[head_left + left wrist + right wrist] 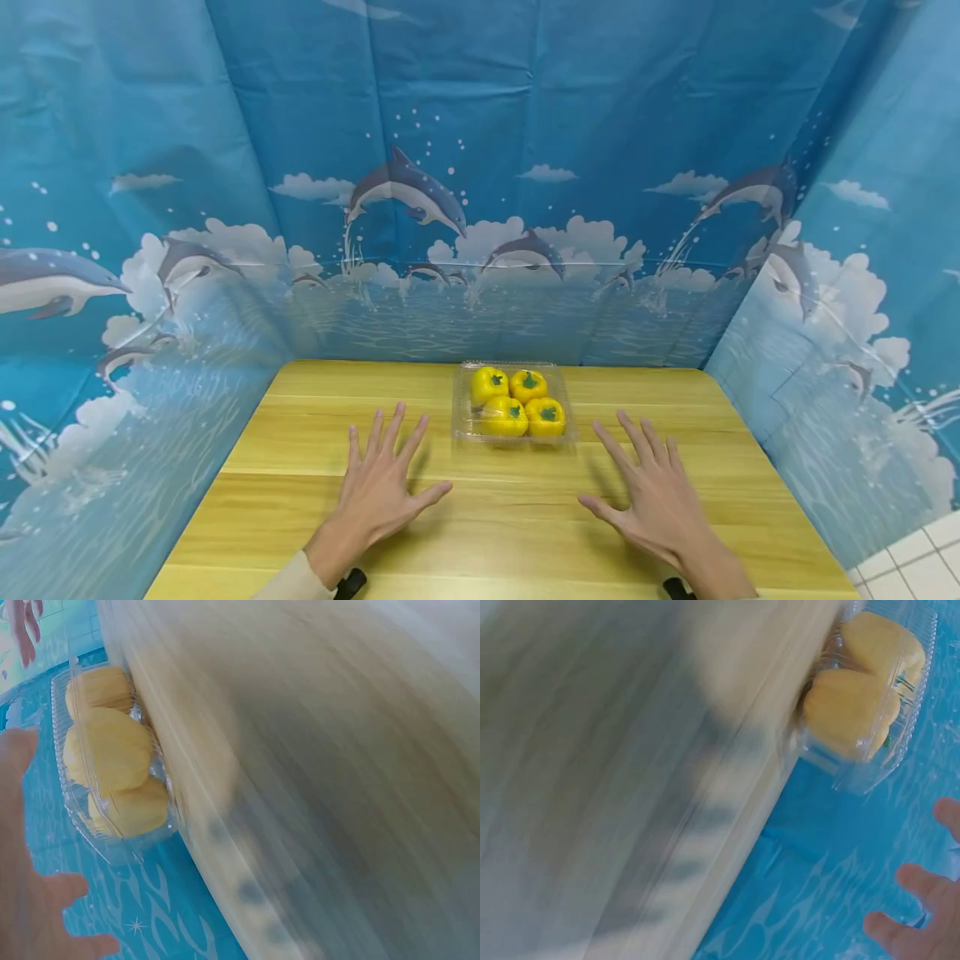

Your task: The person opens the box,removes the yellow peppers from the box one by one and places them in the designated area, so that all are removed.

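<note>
A clear plastic clamshell box [463,429] sits near the table's far edge, its lid apparently down. Inside are several yellow bell peppers [504,417] with green stems. My left hand [381,492] hovers over the table to the left of the box, fingers spread, holding nothing. On the other side, my right hand [656,496] is held likewise, spread and apart from the box. The left wrist view shows the box [75,795] past the thumb and fingers. In the right wrist view, two peppers [847,712] are plainest through the plastic, with fingertips [922,885] at the right edge.
The wooden table [495,533] has light yellow planks. A blue curtain [480,100] printed with dolphins and waves hangs behind it and along both sides. White floor tiles [911,567] show at the lower right.
</note>
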Tool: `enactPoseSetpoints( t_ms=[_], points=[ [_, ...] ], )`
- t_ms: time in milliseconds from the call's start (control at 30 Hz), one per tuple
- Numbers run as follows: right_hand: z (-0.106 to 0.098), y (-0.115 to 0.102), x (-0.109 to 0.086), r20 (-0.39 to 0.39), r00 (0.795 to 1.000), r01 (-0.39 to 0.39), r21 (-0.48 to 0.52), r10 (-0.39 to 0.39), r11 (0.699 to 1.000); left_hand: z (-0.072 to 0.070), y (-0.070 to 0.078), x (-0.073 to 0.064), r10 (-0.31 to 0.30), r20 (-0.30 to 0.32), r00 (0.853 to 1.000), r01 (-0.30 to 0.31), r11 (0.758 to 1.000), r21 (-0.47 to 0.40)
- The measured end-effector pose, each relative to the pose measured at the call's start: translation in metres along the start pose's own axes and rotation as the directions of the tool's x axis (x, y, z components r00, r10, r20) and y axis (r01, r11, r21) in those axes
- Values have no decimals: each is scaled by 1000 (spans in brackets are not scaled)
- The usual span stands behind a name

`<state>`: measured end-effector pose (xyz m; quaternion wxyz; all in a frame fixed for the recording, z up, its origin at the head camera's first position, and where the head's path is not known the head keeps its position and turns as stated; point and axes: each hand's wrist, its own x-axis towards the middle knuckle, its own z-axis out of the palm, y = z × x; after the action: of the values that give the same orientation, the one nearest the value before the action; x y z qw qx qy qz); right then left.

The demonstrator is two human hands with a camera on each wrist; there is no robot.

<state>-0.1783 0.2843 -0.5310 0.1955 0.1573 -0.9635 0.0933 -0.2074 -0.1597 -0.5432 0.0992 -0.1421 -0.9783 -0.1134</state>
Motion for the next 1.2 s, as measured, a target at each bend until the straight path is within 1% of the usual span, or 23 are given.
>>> enactPoseSetpoints(
  t_ms=[133,200,400,533,733,767,867,967,1000,1033,1100,1200],
  points=[
    [5,-4,8,19,1000,1,24,-1,1000,2,7,5,14,-24,1000,-14,999,-32],
    [7,-7,13,23,1000,8,30,-8,1000,4,10,8,19,-26,999,-21,999,-47],
    [16,-12,24,16,999,43,72,-44,996,8,23,18,36,6,999,-35,991,-130],
    [19,-16,33,23,998,48,105,-51,993,10,31,27,53,0,999,-52,981,-186],
    [24,-22,44,68,996,46,156,-58,987,12,38,36,75,19,997,-69,971,-229],
    [25,-22,44,76,995,46,163,-59,986,12,38,37,80,25,997,-71,969,-238],
    [28,-24,45,64,995,60,189,-74,980,14,41,37,89,39,995,-75,958,-276],
    [32,-24,44,19,995,93,216,-99,972,16,43,36,95,53,994,-74,949,-305],
    [37,-22,44,-4,994,109,210,-110,972,17,44,35,95,57,994,-73,947,-314],
    [38,-22,43,-13,993,116,221,-116,968,17,44,35,97,56,994,-74,943,-324],
    [40,-22,43,-15,993,121,241,-121,963,18,45,34,100,62,993,-73,937,-342],
    [40,-23,43,22,994,102,265,-111,959,18,46,32,108,59,992,-79,928,-365]
  ],
)
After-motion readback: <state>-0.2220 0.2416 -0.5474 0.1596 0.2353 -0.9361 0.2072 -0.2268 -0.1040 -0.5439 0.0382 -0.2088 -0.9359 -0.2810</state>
